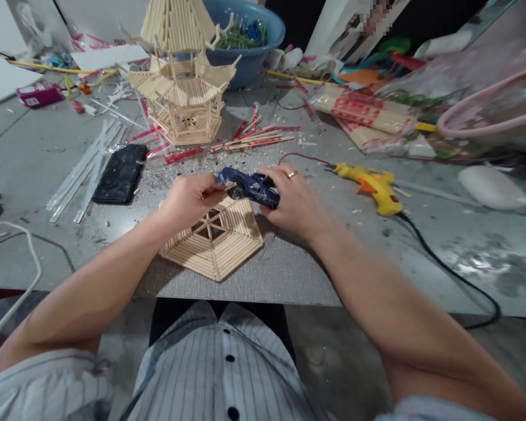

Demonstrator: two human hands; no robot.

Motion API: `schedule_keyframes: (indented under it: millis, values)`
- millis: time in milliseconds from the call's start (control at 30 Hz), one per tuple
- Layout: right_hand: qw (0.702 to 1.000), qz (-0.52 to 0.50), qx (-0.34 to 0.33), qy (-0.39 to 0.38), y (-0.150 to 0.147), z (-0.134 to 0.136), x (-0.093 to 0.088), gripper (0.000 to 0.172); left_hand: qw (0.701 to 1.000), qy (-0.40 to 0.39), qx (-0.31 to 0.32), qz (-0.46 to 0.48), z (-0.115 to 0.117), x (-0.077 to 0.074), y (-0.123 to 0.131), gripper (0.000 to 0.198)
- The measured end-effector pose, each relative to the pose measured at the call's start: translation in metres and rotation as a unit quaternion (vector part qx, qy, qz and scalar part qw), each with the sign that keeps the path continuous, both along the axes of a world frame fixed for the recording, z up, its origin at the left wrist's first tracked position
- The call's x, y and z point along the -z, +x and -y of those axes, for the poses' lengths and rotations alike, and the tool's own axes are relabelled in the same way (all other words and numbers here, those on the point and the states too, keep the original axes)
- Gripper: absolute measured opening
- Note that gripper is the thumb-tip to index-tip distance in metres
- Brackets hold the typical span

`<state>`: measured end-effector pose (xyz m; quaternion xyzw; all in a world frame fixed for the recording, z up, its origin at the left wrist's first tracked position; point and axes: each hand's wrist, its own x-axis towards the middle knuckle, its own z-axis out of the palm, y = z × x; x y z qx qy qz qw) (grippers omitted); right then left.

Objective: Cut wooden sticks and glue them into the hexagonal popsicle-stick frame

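Observation:
My right hand, with a ring on one finger, is wrapped round a dark blue hand cutter. The cutter's head points left, at the fingers of my left hand. Those fingers are pinched together at the cutter's tip; what they hold, if anything, is too small to make out. Under both hands a hexagonal panel of wooden sticks lies flat near the table's front edge. It has an open centre crossed by spokes, and my left hand hides part of its far left side.
A wooden-stick pagoda stands behind, by a blue basin. A black phone and clear glue sticks lie left. A yellow glue gun with its cord, a white mouse and packed sticks are right.

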<state>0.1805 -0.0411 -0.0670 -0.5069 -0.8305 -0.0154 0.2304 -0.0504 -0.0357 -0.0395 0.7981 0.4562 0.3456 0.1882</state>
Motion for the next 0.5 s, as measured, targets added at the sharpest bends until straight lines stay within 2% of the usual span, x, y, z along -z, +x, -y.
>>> schedule_keyframes:
  millis: [100, 300, 500]
  values:
    - [1.0, 0.008, -0.008, -0.007, -0.001, 0.001, -0.001, 0.049, 1.0, -0.004, -0.004, -0.02, 0.0, -0.001, 0.001, 0.027]
    - [0.999, 0.018, -0.005, -0.028, -0.004, 0.002, -0.003, 0.047, 0.998, -0.034, -0.007, -0.052, 0.003, -0.007, 0.001, 0.025]
    - [0.999, 0.015, -0.004, -0.033, -0.004, 0.002, -0.002, 0.043, 0.997, -0.052, -0.026, -0.055, 0.004, -0.012, 0.002, 0.033]
